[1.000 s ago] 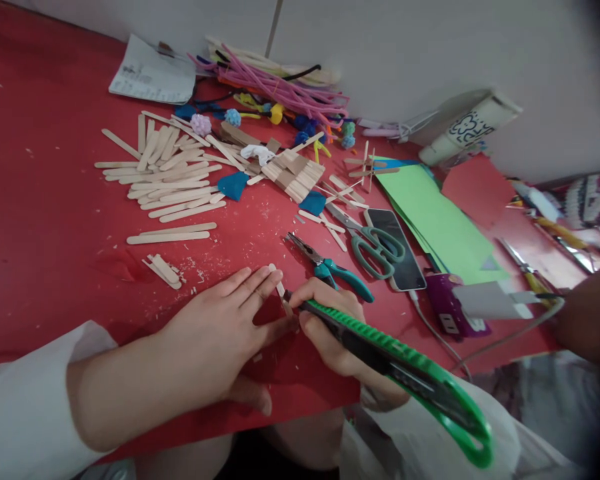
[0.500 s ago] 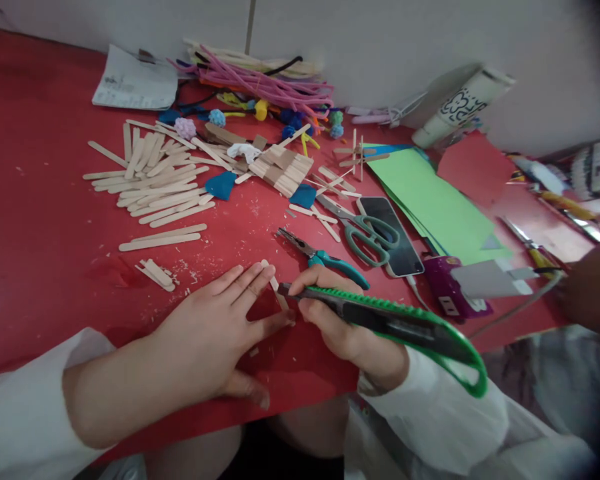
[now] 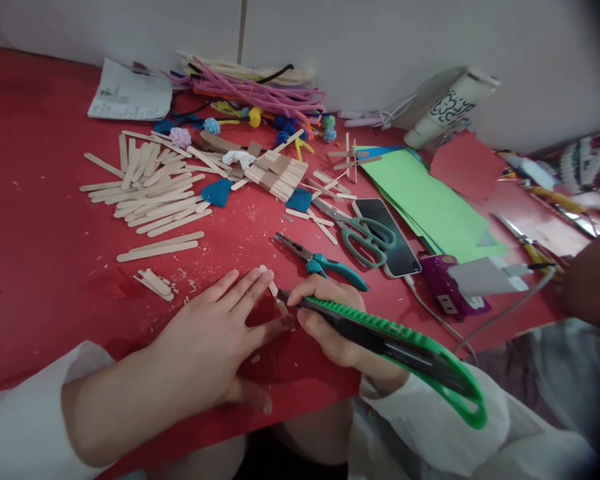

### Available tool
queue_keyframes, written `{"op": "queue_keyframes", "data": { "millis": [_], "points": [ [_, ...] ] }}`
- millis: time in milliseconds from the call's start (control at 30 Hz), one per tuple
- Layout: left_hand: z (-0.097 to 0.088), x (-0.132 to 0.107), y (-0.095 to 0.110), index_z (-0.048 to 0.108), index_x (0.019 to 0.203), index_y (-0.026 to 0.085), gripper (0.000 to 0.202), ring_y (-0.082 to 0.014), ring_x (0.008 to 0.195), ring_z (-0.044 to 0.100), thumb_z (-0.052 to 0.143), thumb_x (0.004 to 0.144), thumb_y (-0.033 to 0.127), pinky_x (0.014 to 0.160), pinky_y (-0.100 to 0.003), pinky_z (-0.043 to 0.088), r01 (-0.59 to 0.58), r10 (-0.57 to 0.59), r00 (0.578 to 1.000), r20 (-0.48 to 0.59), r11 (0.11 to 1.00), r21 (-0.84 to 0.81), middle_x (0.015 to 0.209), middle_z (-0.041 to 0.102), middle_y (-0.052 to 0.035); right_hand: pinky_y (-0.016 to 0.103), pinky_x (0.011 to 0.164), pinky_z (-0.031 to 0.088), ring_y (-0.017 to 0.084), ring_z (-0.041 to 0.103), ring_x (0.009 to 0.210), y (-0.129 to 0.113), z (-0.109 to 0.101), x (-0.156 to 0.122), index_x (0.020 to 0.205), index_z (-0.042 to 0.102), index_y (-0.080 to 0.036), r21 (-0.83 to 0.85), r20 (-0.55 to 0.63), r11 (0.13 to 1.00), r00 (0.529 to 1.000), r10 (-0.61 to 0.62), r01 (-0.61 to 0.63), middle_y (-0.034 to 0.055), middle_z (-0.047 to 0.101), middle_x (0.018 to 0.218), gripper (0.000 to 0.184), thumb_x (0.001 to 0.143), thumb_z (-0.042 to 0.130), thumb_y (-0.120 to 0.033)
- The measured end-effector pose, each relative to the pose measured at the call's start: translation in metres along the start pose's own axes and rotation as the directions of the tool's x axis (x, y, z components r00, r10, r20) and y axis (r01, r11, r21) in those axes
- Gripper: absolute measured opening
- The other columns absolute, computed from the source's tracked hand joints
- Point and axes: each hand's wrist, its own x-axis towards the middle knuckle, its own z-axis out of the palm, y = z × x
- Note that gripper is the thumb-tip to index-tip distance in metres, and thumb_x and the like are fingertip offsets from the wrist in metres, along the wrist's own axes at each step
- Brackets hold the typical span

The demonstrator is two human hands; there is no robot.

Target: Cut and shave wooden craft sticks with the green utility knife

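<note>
My right hand (image 3: pixel 333 320) is closed around a green and black utility knife (image 3: pixel 395 343), its blade pointing left. The blade tip touches a small wooden craft stick (image 3: pixel 269 283) lying on the red tabletop. Fingers stretched out, my left hand (image 3: pixel 215 340) lies on the table and presses on the stick with its fingertips, so part of the stick is hidden. Just beyond both hands are teal-handled pliers (image 3: pixel 320 260). Short cut stick pieces (image 3: pixel 155 283) and wood shavings lie left of my left hand.
A pile of craft sticks (image 3: pixel 150 183) spreads at the back left, with pink pipe cleaners (image 3: pixel 260 90) behind. Scissors (image 3: pixel 367 240) overlap a phone (image 3: pixel 397 250); green paper (image 3: pixel 433 200) lies beyond. Another person's arm (image 3: pixel 593 273) shows at the right edge.
The view has shifted slightly. The knife's handle end has dropped a little, while its blade stays at the stick. My left hand keeps its place on the stick.
</note>
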Motion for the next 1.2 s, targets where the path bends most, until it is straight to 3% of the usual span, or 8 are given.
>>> {"op": "queue_keyframes", "data": {
  "millis": [200, 300, 367, 433, 500, 667, 933, 1200],
  "points": [
    [0.0, 0.0, -0.001, 0.049, 0.131, 0.029, 0.085, -0.0381, 0.13, 0.036, 0.049, 0.061, 0.079, 0.101, -0.051, 0.033, -0.005, 0.005, 1.0, 0.003, 1.0, -0.006, 0.143, 0.034, -0.0216, 0.021, 0.047, 0.04, 0.009, 0.05, 0.046, 0.009, 0.002, -0.002, 0.077, 0.053, -0.022, -0.067, 0.027, 0.99, 0.992, -0.121, 0.123, -0.0036, 0.058, 0.059, 0.014, 0.073, 0.045, -0.012],
    [0.001, 0.0, -0.002, 0.048, 0.131, 0.031, 0.085, -0.0391, 0.13, 0.034, 0.05, 0.06, 0.079, 0.1, -0.053, 0.033, -0.001, 0.001, 1.0, 0.004, 1.0, -0.017, 0.143, 0.033, -0.0216, 0.021, 0.044, 0.038, 0.009, 0.049, 0.044, 0.006, -0.002, -0.002, 0.074, 0.055, -0.022, 0.106, -0.026, 0.994, 1.0, 0.006, -0.003, -0.0039, 0.057, 0.057, 0.013, 0.072, 0.046, -0.012],
    [0.001, 0.0, -0.002, 0.048, 0.131, 0.032, 0.086, -0.04, 0.131, 0.032, 0.048, 0.06, 0.08, 0.1, -0.055, 0.033, -0.001, 0.001, 1.0, 0.004, 1.0, -0.027, 0.144, 0.032, -0.022, 0.02, 0.037, 0.032, 0.008, 0.041, 0.037, 0.003, -0.007, -0.003, 0.077, 0.055, -0.022, 0.329, -0.142, 0.939, 0.977, 0.158, -0.104, -0.0066, 0.05, 0.049, 0.013, 0.075, 0.045, -0.014],
    [0.002, 0.0, -0.001, 0.047, 0.132, 0.032, 0.087, -0.0408, 0.131, 0.031, 0.047, 0.059, 0.081, 0.099, -0.056, 0.033, -0.007, 0.007, 1.0, 0.007, 0.999, -0.037, 0.144, 0.031, -0.0229, 0.02, 0.035, 0.028, 0.007, 0.036, 0.034, 0.0, -0.01, -0.005, 0.078, 0.056, -0.022, 0.407, -0.22, 0.905, 0.949, 0.227, -0.122, -0.0074, 0.048, 0.046, 0.013, 0.076, 0.045, -0.015],
    [0.002, 0.0, -0.001, 0.046, 0.132, 0.031, 0.088, -0.041, 0.132, 0.03, 0.05, 0.059, 0.08, 0.1, -0.056, 0.033, -0.007, 0.008, 1.0, 0.017, 0.999, -0.047, 0.145, 0.029, -0.0231, 0.02, 0.038, 0.031, 0.008, 0.041, 0.038, -0.003, -0.011, -0.004, 0.076, 0.057, -0.021, 0.315, -0.208, 0.94, 0.957, 0.2, -0.128, -0.0059, 0.05, 0.05, 0.01, 0.075, 0.049, -0.016],
    [0.001, -0.001, 0.0, 0.045, 0.133, 0.03, 0.089, -0.0397, 0.133, 0.028, 0.055, 0.059, 0.077, 0.103, -0.054, 0.03, 0.001, 0.001, 1.0, 0.024, 0.998, -0.062, 0.148, 0.026, -0.0198, 0.022, 0.049, 0.04, 0.009, 0.052, 0.05, -0.005, -0.009, 0.004, 0.072, 0.054, -0.021, 0.002, -0.038, 0.998, 0.997, 0.069, -0.069, -0.0034, 0.058, 0.059, 0.012, 0.072, 0.046, -0.012],
    [0.001, -0.001, -0.001, 0.044, 0.134, 0.029, 0.09, -0.0406, 0.133, 0.028, 0.057, 0.058, 0.076, 0.101, -0.054, 0.033, -0.012, 0.014, 1.0, 0.028, 0.998, -0.063, 0.146, 0.026, -0.0233, 0.022, 0.049, 0.038, 0.009, 0.051, 0.049, 0.001, -0.005, 0.0, 0.076, 0.052, -0.022, 0.054, 0.045, 0.994, 0.995, 0.089, -0.092, -0.0052, 0.057, 0.059, 0.011, 0.077, 0.045, -0.014],
    [0.004, -0.001, -0.001, 0.044, 0.134, 0.029, 0.09, -0.0403, 0.133, 0.028, 0.057, 0.058, 0.076, 0.101, -0.054, 0.033, -0.016, 0.017, 1.0, 0.011, 0.998, -0.054, 0.146, 0.027, -0.0219, 0.02, 0.049, 0.037, 0.007, 0.05, 0.049, 0.004, -0.001, -0.002, 0.078, 0.051, -0.022, 0.08, 0.035, 0.992, 0.995, 0.093, -0.095, -0.0066, 0.058, 0.06, 0.009, 0.077, 0.046, -0.014]
  ]
}}
